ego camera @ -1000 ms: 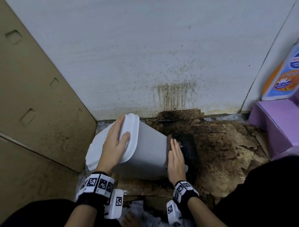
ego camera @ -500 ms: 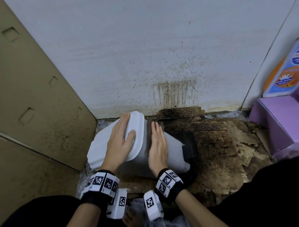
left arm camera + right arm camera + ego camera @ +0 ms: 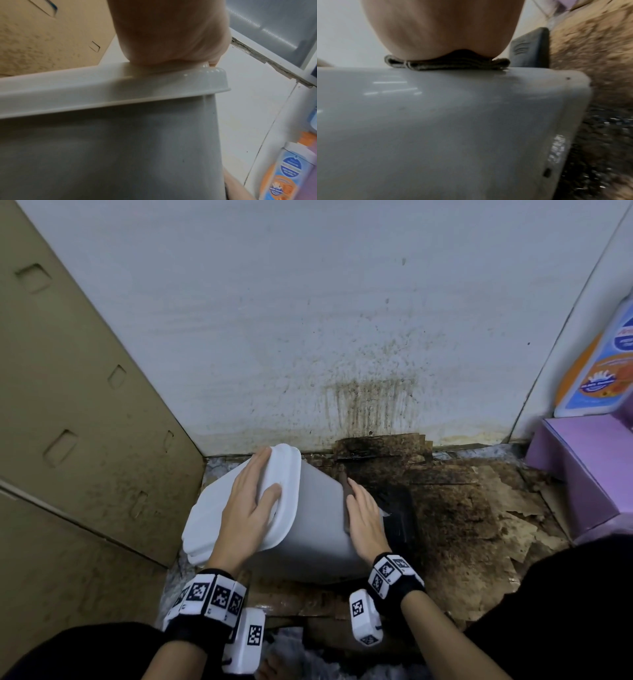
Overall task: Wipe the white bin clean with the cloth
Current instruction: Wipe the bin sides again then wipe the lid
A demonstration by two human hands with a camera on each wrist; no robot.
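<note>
The white bin (image 3: pixel 318 525) lies tilted on the floor with its lid (image 3: pixel 239 508) toward the left. My left hand (image 3: pixel 250 505) rests flat on the lid, fingers straight over its far edge; in the left wrist view the palm (image 3: pixel 168 33) sits on the lid rim (image 3: pixel 120 88). My right hand (image 3: pixel 363 518) lies flat on the bin's upper side near the base and presses a dark folded cloth (image 3: pixel 343 494) onto it. In the right wrist view the cloth (image 3: pixel 448 65) is sandwiched between the palm (image 3: pixel 443 27) and the bin wall (image 3: pixel 436 128).
A black pedal part (image 3: pixel 397 515) sticks out at the bin's base. A cardboard panel (image 3: pixel 85 422) stands close on the left, the stained wall (image 3: pixel 342 337) behind. Soiled cardboard (image 3: pixel 479 525) covers the floor. At right are a purple box (image 3: pixel 589 467) and an orange-blue bottle (image 3: pixel 599 371).
My right hand slid the cloth from the base up toward the lid, then back right toward the base. The left hand stayed on the lid.
</note>
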